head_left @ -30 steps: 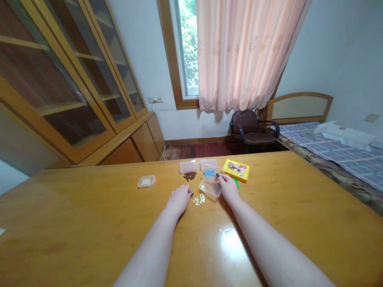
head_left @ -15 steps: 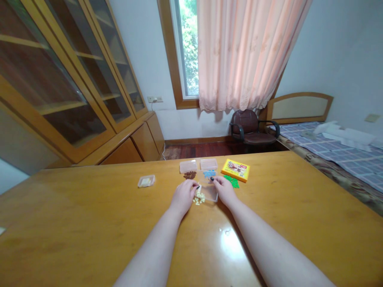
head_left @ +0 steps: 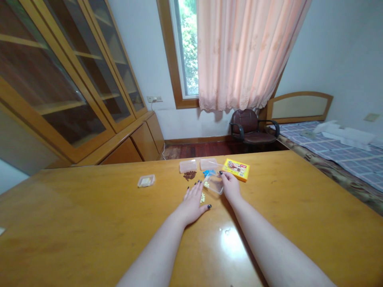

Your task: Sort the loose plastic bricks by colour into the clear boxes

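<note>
My right hand [head_left: 231, 187] pinches the side of a clear plastic box [head_left: 216, 185], which is tilted above the table. A few pale yellow pieces show at the box's left end. My left hand [head_left: 191, 202] lies open beside the small pale yellow pieces [head_left: 202, 197], fingers spread and partly covering them. Just beyond sit a pile of brown pieces [head_left: 189, 175] and a pile of blue pieces [head_left: 209, 173], the blue partly behind the box. Green pieces are hidden behind my right hand.
Two clear boxes, one on the left [head_left: 188, 166] and one on the right [head_left: 208, 164], stand behind the piles. A yellow printed box [head_left: 236, 170] lies to the right. Another clear container [head_left: 146, 181] holds pale contents on the left. The wooden table [head_left: 89, 223] has its far edge beyond them.
My right hand has lifted and tilted the clear box, moving it slightly right. My left hand has let go of the box's side and spread out over the yellow pieces.
</note>
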`<state>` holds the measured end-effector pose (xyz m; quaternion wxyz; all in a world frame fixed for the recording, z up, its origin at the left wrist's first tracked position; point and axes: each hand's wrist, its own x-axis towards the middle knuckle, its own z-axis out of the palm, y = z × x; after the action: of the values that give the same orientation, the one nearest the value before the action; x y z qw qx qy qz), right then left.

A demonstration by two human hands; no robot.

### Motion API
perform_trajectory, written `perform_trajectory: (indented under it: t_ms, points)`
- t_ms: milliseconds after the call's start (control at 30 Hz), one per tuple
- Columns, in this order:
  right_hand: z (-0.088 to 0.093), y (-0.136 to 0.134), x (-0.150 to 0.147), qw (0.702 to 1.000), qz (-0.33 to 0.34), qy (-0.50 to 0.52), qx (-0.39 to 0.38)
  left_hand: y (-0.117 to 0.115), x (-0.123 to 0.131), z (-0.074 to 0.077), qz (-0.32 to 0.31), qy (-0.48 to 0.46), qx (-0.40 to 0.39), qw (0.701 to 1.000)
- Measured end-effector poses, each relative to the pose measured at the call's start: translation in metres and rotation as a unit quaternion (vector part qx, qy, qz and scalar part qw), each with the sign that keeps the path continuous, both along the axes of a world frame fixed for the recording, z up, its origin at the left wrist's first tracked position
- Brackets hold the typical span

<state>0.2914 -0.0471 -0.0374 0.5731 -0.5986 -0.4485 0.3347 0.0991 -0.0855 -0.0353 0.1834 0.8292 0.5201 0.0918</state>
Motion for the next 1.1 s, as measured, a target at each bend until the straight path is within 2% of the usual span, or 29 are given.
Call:
perform_trajectory:
  t_ms: [200, 267, 367, 500, 700, 833, 933, 1100]
  points:
    - [0.001, 0.005, 0.01, 0.996, -0.061, 0.068, -0.01, -0.016, 0.012, 0.014, 0.046, 0.109, -0.056, 0.991]
    - [-0.003, 0.007, 0.011, 0.995, -0.055, 0.081, -0.012, -0.026, 0.018, 0.016, 0.049, 0.145, -0.07, 0.986]
    - [-0.009, 0.009, 0.01, 0.995, -0.034, 0.089, -0.011, -0.037, 0.029, 0.011, 0.034, 0.171, -0.071, 0.982]
    - [-0.007, 0.007, 0.008, 0.996, -0.032, 0.086, -0.008, -0.032, 0.033, 0.004, 0.026, 0.155, -0.032, 0.987]
    - [0.003, 0.001, 0.006, 0.996, -0.04, 0.081, -0.01, -0.01, 0.019, 0.003, 0.014, 0.083, -0.012, 0.996]
    - [0.003, 0.002, 0.006, 0.995, -0.046, 0.084, -0.013, -0.002, 0.011, 0.004, 0.055, 0.024, 0.014, 0.998]
    - [0.002, 0.003, 0.006, 0.995, -0.043, 0.091, -0.012, -0.001, 0.01, 0.008, 0.088, 0.014, 0.068, 0.994]
    - [-0.005, 0.007, 0.006, 0.994, -0.037, 0.102, -0.006, -0.015, 0.018, 0.012, 0.038, 0.061, 0.116, 0.991]
